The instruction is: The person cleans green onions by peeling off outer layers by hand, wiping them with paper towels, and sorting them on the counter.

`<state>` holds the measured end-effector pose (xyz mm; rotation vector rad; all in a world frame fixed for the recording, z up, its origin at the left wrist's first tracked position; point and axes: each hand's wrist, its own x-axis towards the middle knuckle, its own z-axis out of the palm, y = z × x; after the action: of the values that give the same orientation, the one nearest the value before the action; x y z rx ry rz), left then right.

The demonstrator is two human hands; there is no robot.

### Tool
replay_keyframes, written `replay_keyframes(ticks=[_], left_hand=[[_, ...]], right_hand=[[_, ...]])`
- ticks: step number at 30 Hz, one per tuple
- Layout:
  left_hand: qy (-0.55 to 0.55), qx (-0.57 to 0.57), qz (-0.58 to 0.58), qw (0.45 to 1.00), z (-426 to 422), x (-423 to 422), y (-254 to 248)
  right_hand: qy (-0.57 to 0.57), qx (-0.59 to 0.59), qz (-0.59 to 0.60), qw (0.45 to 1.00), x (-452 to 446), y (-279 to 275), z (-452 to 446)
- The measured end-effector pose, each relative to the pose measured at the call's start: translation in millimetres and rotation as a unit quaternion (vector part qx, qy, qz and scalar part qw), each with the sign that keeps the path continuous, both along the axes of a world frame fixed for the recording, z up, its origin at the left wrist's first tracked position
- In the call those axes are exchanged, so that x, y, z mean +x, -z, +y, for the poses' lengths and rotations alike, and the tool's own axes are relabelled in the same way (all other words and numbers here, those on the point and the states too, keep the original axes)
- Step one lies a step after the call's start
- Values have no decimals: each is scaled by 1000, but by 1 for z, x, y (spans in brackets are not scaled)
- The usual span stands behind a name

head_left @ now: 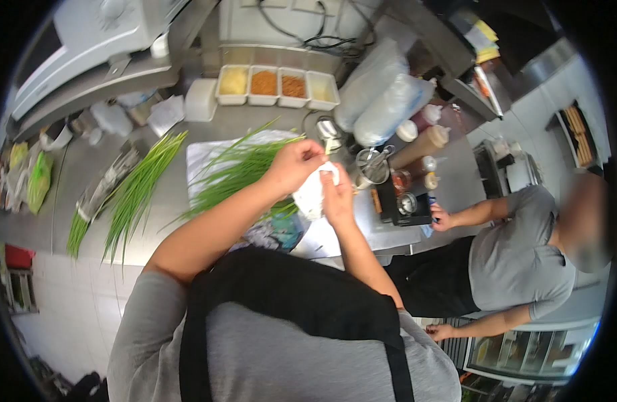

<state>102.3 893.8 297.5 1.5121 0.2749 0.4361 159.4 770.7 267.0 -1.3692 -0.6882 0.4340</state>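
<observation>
Long green stalks (238, 171) lie spread over a white cloth (198, 153) on the steel counter. My left hand (297, 166) is above their right end, its fingertips pinched together beside a short pale green piece (328, 146); what lies between the fingertips is too small to make out. My right hand (338, 194) is closed on a crumpled white cloth or paper (310, 194), close against my left hand. Another bunch of green stalks (144, 181) lies to the left, beside a plastic-wrapped bunch (107, 179).
Four white tubs (249, 100) of food line the back. Plastic bags (382, 107), sauce bottles (432, 139) and a metal container with a whisk (372, 164) stand at the right. A co-worker (516, 248) is close on the right, one hand at a black box (416, 211).
</observation>
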Motion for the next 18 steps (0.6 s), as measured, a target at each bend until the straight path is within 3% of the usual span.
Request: replay_keyframes(ticks=[2, 5, 9, 13, 18], left_hand=[[46, -146, 14, 988, -1, 2, -8], [50, -115, -20, 992, 9, 9, -2], [-47, -123, -17, 991, 36, 8, -32], [24, -153, 28, 988, 34, 3, -35], [9, -191, -32, 981, 17, 1, -21]], right_hand=[[32, -58, -107, 992, 9, 5, 2], [15, -86, -112, 990, 0, -14, -2], [-2, -144, -146, 979, -19, -5, -11], [1, -116, -132, 985, -21, 0, -13], [4, -131, -141, 981, -17, -6, -14]])
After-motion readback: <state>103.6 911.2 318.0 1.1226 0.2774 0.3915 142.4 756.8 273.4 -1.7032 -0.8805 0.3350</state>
